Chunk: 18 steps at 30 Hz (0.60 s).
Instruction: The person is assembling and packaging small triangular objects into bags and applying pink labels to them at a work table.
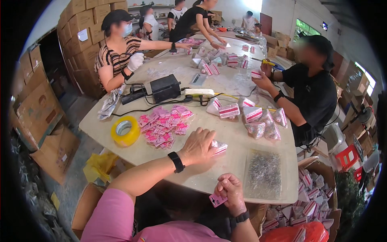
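My left hand (pixel 198 146) is closed on a small triangular pack (pixel 219 147) with white sides and a pink-red band, which rests on the table (pixel 197 173). Near the table's front edge, my right hand (pixel 230 191) pinches a small pink hang tag (pixel 217 200) with a hole in it. Left of my left hand lies a loose heap of pink hang tags (pixel 163 126). A clear flat tray of thin metal pins (pixel 265 173) sits to the right of my hands. Beyond it stand several more triangular packs (pixel 256 125).
A yellow tape roll (pixel 125 132) lies at the left. Behind the tags are a black power box (pixel 165 88), a white power strip (pixel 197 92) and cables. A carton filled with packs (pixel 308 197) stands at lower right. Co-workers sit left and right; one on the right (pixel 310 80) holds a pack.
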Available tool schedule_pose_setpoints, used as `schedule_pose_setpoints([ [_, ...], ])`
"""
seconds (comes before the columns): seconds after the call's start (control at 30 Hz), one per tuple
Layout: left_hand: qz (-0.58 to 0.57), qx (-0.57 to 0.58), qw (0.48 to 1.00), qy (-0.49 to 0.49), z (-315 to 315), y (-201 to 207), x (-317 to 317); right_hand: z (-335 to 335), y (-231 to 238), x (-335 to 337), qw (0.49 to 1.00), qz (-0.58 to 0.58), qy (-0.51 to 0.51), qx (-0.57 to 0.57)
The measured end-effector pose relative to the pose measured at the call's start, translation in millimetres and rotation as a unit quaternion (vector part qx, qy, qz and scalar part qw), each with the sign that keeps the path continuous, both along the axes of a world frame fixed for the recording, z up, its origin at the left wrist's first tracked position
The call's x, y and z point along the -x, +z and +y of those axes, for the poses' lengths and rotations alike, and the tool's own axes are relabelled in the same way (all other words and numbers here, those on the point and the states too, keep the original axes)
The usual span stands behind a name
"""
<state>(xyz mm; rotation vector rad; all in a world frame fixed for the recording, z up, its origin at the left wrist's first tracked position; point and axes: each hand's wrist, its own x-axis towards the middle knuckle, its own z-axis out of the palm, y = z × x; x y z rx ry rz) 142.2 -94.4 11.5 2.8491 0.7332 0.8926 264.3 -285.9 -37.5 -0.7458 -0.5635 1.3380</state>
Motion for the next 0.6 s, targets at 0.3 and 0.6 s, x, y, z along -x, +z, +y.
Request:
schedule_pose_setpoints([
  [0.3,-0.095,0.303,0.948,-0.024,-1,-19,11,1,0,0,1.0,-0.009,-0.003,0.008],
  [0.6,0.027,0.291,0.955,-0.054,-26,9,29,1,5,2,1.0,-0.009,-0.012,0.0],
])
